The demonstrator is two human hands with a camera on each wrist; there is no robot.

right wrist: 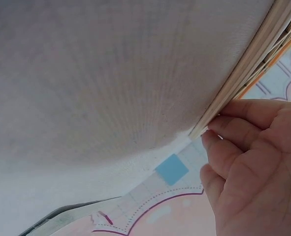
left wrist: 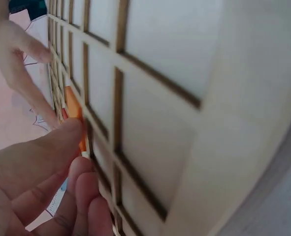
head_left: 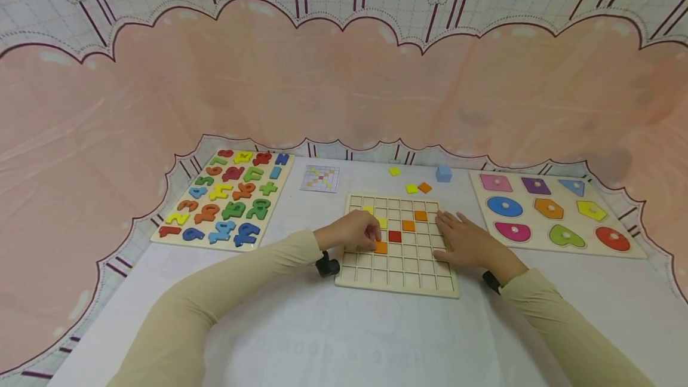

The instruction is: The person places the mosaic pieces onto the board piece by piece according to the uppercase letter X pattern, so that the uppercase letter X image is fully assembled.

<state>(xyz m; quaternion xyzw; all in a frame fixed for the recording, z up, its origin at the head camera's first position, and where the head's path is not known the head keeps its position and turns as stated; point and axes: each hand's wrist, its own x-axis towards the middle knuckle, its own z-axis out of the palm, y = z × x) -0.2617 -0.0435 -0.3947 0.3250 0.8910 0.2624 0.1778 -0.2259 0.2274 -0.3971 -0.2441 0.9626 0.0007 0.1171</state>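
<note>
A wooden grid board (head_left: 419, 282) lies on the table between both hands. My left hand (head_left: 356, 229) is over its left part, thumb and curled fingers pinching an orange square tile (head_left: 380, 248) at a cell; in the left wrist view the thumb covers part of this tile (left wrist: 73, 104). Up and to the right of it, a red tile (head_left: 395, 236) and two orange tiles (head_left: 408, 226) sit in cells along a diagonal. Two yellow tiles (head_left: 382, 223) show beyond the left hand. With fingers spread, my right hand (head_left: 466, 242) rests against the board's right edge.
Beyond the board lie loose yellow tiles (head_left: 411, 189), an orange tile (head_left: 424, 187) and a blue cube (head_left: 443, 174). A pattern card (head_left: 319, 178) is at the back left. A number puzzle (head_left: 220, 199) stands left, a shape puzzle (head_left: 537, 240) right.
</note>
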